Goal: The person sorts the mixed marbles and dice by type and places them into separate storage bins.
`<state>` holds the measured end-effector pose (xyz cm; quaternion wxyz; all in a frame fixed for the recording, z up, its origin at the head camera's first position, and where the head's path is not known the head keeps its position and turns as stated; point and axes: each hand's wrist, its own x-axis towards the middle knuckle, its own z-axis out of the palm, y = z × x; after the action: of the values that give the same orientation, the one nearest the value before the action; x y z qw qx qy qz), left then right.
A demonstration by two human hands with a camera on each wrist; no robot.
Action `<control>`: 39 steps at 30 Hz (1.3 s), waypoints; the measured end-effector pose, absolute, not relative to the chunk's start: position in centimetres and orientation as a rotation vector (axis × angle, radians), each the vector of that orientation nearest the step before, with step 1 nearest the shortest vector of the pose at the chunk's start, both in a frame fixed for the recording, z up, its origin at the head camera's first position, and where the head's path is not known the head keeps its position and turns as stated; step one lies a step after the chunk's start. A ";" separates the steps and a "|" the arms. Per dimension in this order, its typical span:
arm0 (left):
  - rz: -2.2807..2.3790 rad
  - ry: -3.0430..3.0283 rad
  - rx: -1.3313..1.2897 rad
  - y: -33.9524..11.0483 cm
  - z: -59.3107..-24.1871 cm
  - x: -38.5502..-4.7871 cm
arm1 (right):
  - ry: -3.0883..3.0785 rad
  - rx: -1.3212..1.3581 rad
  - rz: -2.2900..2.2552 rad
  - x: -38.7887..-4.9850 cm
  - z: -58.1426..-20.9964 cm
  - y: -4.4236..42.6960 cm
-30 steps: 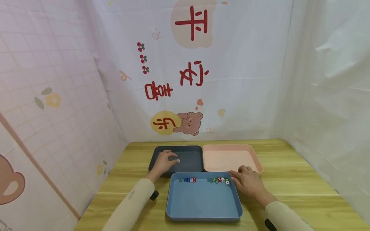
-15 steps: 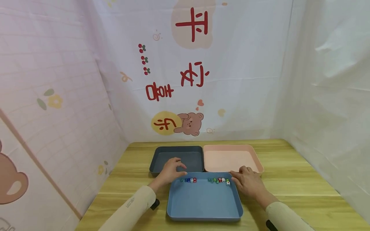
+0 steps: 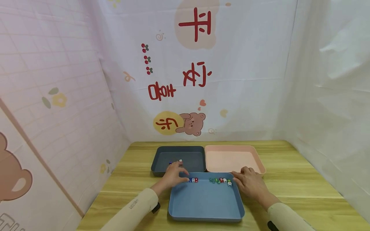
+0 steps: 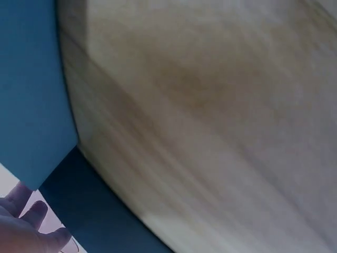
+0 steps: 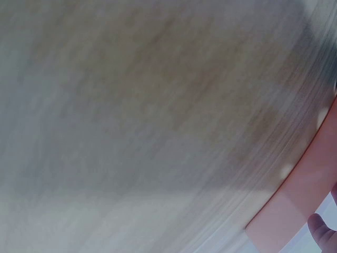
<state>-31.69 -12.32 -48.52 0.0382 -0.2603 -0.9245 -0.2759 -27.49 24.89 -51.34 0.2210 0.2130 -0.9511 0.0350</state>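
My left hand [image 3: 172,175] reaches over the back left corner of the blue tray [image 3: 206,205]. Its thumb and forefinger stand apart beside a row of small dice [image 3: 193,180], partly covering it. The left wrist view catches some of its fingers [image 4: 36,213] beyond the tray walls. A white die [image 3: 180,160] and a blue die [image 3: 170,162] lie in the dark tray [image 3: 192,157] behind. My right hand [image 3: 251,183] is at the blue tray's back right corner, fingers loosely bent, close to several green, red and white dice [image 3: 222,180]. No die shows between its fingers.
A pink tray [image 3: 229,155] stands right of the dark one, both directly behind the blue tray. The trays sit on a wood-grain table [image 3: 300,189]. White printed cloth [image 3: 245,80] hangs behind and at both sides.
My left hand has moved from over the dark tray toward me and right, to the left dice row in the blue tray. The blue die in the dark tray has come into view. My right hand stays put.
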 end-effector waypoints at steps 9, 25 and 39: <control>-0.736 -2.872 -0.825 -11.8 -49.7 -32.1 | -2.625 0.584 0.112 -27.3 -51.1 24.8; -0.541 -2.901 -0.841 -11.0 -49.6 -31.8 | -2.607 0.590 0.114 -27.4 -51.4 24.9; -0.526 -2.883 -0.847 -11.0 -50.0 -31.8 | -2.595 0.595 0.103 -27.4 -51.3 24.9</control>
<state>-31.82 -11.03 -49.96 0.0455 -0.2774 -0.9441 -0.1721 -27.42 24.94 -51.34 0.2365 0.2169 -0.9464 0.0374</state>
